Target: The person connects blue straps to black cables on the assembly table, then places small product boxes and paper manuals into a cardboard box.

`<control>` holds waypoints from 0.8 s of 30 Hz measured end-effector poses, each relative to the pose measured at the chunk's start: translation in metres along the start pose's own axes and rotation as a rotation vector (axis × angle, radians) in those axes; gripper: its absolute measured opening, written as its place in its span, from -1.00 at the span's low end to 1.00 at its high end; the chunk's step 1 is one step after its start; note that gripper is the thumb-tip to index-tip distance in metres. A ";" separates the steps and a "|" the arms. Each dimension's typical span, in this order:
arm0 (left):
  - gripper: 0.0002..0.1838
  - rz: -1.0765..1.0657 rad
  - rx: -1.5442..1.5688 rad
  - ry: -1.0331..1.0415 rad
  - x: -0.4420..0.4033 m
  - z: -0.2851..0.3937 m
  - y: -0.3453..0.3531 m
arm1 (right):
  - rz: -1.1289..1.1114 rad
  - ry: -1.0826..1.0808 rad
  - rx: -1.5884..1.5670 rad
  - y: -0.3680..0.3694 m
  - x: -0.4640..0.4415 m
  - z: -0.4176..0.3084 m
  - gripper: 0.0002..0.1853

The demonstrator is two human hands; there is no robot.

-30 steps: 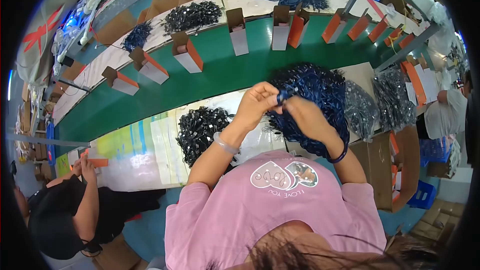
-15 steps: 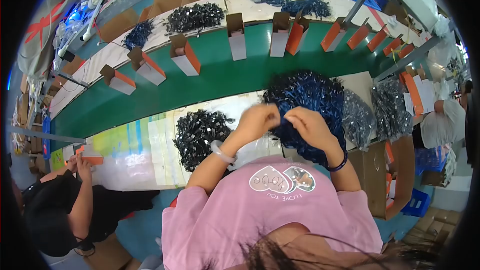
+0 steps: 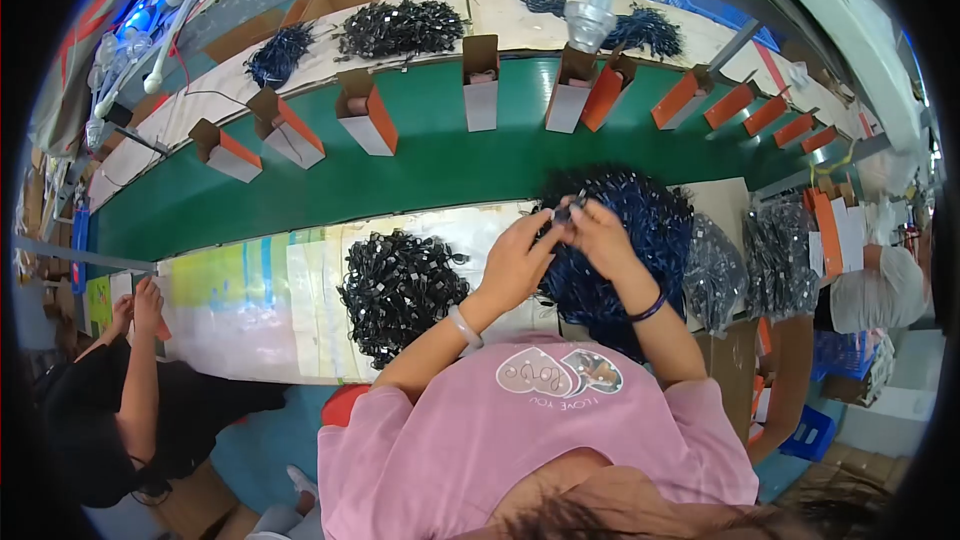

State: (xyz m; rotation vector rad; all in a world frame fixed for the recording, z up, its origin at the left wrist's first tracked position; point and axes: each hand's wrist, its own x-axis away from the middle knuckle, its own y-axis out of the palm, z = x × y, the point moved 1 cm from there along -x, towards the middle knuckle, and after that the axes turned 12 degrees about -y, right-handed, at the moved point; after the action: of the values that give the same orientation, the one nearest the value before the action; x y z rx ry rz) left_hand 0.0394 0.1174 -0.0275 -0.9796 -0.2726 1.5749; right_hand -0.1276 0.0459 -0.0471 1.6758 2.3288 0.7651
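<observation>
My left hand (image 3: pixel 517 258), with a pale bangle at the wrist, is closed in a pinch at the near-left edge of the dark blue cable pile (image 3: pixel 625 260). Its fingertips meet those of my right hand (image 3: pixel 603 243), which wears a dark band. Between them is a small dark cable (image 3: pixel 568 210) with shiny ends, partly covered by the fingers. The blue pile lies under and beyond my right hand. Left of my left hand sits a heap of black cables (image 3: pixel 402 295) with small pale connectors.
Bagged cables (image 3: pixel 780 255) lie to the right. Beyond the bench runs a green conveyor belt (image 3: pixel 430 170) carrying open white-and-orange boxes (image 3: pixel 368 120). More cable heaps (image 3: pixel 400 28) are on the far shelf. A co-worker in black (image 3: pixel 90 420) sits at left; another person (image 3: pixel 880 290) is at right.
My hands have come together, and a small dark cable now shows between the fingers. The view has shifted slightly. The co-worker's hands at left have lifted a little.
</observation>
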 end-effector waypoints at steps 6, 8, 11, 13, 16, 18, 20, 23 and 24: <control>-0.64 -0.026 -0.030 -0.338 0.036 -0.053 -0.011 | -0.052 -0.880 1.283 0.007 -0.130 -0.086 -0.68; -0.72 -0.024 -0.039 -0.388 0.046 -0.064 -0.019 | 0.018 -1.080 1.406 -0.010 -0.190 -0.085 -0.67; -0.76 -0.030 -0.042 -0.422 0.064 -0.084 -0.022 | -0.027 -1.150 1.940 -0.022 -0.243 -0.088 -0.80; -0.79 -0.053 -0.041 -0.476 0.068 -0.085 -0.029 | -0.125 -0.950 2.231 -0.030 -0.250 -0.080 -0.79; -0.79 -0.058 -0.025 -0.516 0.072 -0.086 -0.028 | -0.104 -1.054 2.317 -0.059 -0.266 -0.051 -0.75; -0.79 -0.042 -0.012 -0.498 0.071 -0.089 -0.023 | -0.106 -1.229 2.280 -0.071 -0.270 -0.042 -0.73; -0.79 -0.098 0.018 -0.514 0.067 -0.084 -0.018 | -0.130 -1.325 2.292 -0.067 -0.262 -0.040 -0.72; -0.81 -0.160 0.097 -0.465 0.053 -0.073 -0.004 | -0.128 -1.258 2.064 -0.020 -0.232 -0.064 -0.76; -0.82 -0.223 0.167 -0.454 0.049 -0.066 0.002 | -0.099 -1.249 2.191 -0.014 -0.223 -0.066 -0.77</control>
State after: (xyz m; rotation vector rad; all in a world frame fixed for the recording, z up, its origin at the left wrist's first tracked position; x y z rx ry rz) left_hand 0.0877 0.1385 -0.0907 -0.4364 -0.5365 1.5697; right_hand -0.0885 -0.1837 -0.0321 1.0912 1.4063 -2.7353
